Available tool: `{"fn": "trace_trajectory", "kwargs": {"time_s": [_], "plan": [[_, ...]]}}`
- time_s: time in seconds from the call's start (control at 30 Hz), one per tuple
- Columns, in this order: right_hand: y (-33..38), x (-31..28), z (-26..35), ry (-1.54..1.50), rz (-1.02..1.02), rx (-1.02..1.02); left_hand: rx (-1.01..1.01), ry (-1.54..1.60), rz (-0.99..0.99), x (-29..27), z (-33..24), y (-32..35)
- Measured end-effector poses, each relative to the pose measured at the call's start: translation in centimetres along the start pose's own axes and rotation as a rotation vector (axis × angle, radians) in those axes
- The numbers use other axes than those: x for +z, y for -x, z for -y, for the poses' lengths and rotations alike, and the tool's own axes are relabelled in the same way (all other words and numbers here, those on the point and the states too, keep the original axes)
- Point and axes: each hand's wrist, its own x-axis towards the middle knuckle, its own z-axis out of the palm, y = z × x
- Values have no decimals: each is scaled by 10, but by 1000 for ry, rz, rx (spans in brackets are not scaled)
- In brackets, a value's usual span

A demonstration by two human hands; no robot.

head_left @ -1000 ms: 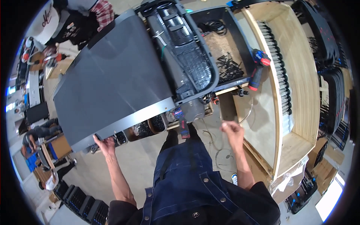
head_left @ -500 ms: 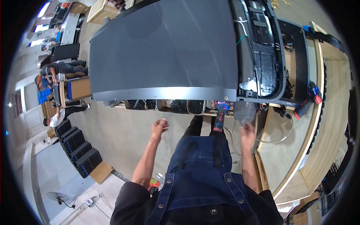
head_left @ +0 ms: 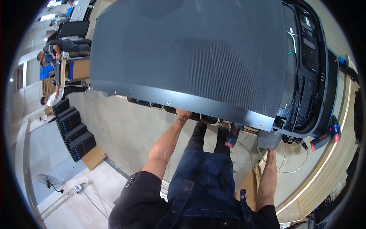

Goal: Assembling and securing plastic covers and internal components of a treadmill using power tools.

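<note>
Open floor (head_left: 126, 129) lies to my left. One broad dark panel (head_left: 183, 49) spans ahead, a metal strip (head_left: 213, 107) edging it. My left hand (head_left: 183, 113), over bare floor half a second ago, is now at that edge, fingertips hidden; then one drill (head_left: 232, 136), my right hand (head_left: 271, 152) under the panel's corner, and a second drill (head_left: 324, 139). I can't tell either hand's grip.

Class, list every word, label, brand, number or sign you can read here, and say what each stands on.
No text can be read.
Large dark panel: no lettering shows.
Black frame: pale marks, too small to make out.
Red-and-blue power tool at right: any markings too blurred.
</note>
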Motion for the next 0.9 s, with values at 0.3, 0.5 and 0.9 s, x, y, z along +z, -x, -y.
{"fn": "trace_trajectory", "kwargs": {"time_s": [0.3, 0.5, 0.9], "plan": [[53, 7, 45, 287, -7, -352, 27, -540, 342, -1, -31, -2], [154, 23, 104, 200, -340, -158, -266, -20, 443, -49, -66, -15], [394, 102, 223, -55, -304, -535, -763, 987, 821, -116, -96, -27]]}}
